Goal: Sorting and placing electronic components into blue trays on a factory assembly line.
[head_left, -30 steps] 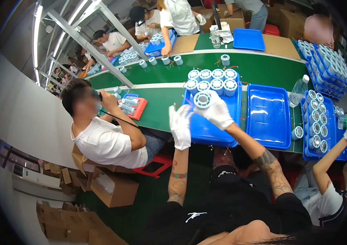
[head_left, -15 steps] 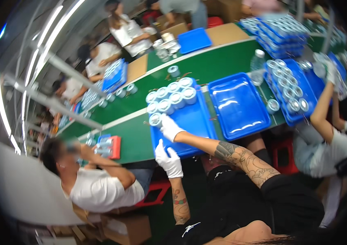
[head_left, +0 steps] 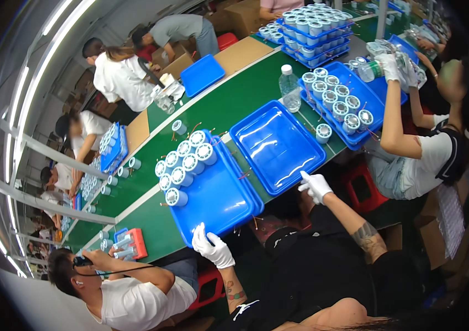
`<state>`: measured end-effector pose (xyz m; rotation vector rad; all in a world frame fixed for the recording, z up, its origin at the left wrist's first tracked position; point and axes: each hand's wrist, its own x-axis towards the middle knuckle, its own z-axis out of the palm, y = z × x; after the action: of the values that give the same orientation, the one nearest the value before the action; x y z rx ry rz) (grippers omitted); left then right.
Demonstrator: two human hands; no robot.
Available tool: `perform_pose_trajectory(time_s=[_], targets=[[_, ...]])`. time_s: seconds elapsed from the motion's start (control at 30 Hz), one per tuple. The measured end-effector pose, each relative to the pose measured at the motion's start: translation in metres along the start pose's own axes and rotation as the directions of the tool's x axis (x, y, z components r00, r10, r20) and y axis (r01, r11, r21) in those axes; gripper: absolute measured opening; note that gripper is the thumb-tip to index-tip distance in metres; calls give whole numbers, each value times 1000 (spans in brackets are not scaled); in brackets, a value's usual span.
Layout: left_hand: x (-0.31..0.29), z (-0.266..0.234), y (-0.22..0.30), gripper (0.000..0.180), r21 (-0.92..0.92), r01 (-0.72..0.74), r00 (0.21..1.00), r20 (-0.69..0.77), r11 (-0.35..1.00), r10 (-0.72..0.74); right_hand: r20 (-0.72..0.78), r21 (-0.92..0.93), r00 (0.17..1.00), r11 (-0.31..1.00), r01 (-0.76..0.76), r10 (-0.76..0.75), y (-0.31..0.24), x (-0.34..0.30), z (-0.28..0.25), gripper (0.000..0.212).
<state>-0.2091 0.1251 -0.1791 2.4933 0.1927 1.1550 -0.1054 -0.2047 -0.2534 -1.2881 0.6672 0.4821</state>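
Note:
My left hand (head_left: 212,247), in a white glove, is at the near left corner of a blue tray (head_left: 220,198), fingers curved and apart, holding nothing. Whether it touches the rim, I cannot tell. Several light-blue cylindrical parts (head_left: 181,176) with pale ringed tops stand in rows along that tray's far left side. Beneath it another blue tray shows at the right edge. My right hand (head_left: 316,188), also gloved, is by the near right corner of a second blue tray (head_left: 278,149) with nothing in it. Its index finger is stretched out and no object shows in it.
To the right, a co-worker handles a clear bottle (head_left: 368,70) beside a blue tray (head_left: 375,98) of cylinders. An upright plastic bottle (head_left: 289,88) and stacked full trays (head_left: 314,41) stand farther back. At left, another person sits near a red holder (head_left: 138,243).
My right hand has left the cylinder in the left tray and moved right to the second tray. My left hand stays near the left tray's front. The view has shifted.

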Motion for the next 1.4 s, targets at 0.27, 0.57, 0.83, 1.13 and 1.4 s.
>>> perform_pose_trajectory(time_s=[0.27,0.57,0.83,1.13,1.4], targets=[[-4,-3,-10,33,-4,-97,990,100,995,97,-5,362,998,931,-50,55,-11,12,22,27],[-7,4,-6,32,3,-41,997,71,999,41,674,636,738,534,-558,-33,-19,15,14,29],[-21,13,-6,37,86,44,999,-21,995,-43,931,359,274,482,-799,-240,-35,-22,-1,32],[-26,13,36,47,88,-28,995,-95,996,36,829,443,528,794,-417,-184,-105,-111,-28,35],[-41,9,15,47,114,-1,993,-119,994,14,396,479,783,835,269,-480,-145,-124,-45,25]])
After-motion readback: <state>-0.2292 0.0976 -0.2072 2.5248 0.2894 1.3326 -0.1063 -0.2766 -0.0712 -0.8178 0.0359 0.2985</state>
